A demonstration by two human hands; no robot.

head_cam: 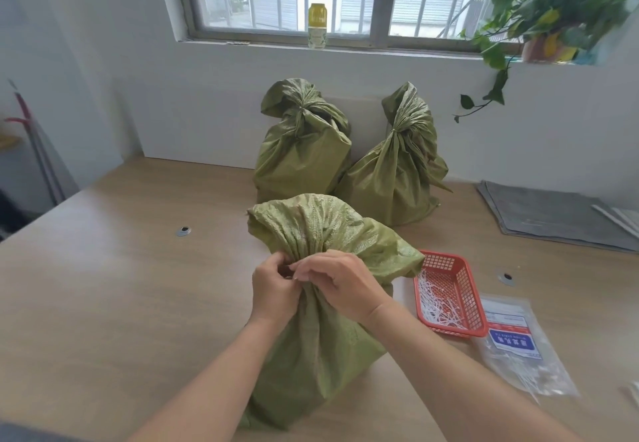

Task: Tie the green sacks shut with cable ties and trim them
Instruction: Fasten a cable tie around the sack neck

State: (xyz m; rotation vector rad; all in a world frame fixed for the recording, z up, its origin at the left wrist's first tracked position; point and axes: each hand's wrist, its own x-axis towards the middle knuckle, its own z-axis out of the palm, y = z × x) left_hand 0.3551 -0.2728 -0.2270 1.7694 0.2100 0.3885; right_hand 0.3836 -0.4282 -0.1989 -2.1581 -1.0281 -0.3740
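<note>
A green woven sack (321, 344) stands on the wooden table right in front of me, its top bunched into a neck. My left hand (275, 289) grips the neck from the left with curled fingers. My right hand (340, 282) wraps the neck from the right, its fingertips meeting the left hand's. Any cable tie at the neck is hidden by my fingers. Two more green sacks, one at the back left (302, 154) and one at the back right (397, 168), stand against the wall with their necks cinched.
A red plastic basket (446, 261) with white cut tie ends sits right of the sack. A clear bag of white cable ties (518, 344) lies beside it. Folded grey sacks (553, 220) lie at the far right. A bottle (317, 26) and a potted plant (553, 9) stand on the windowsill.
</note>
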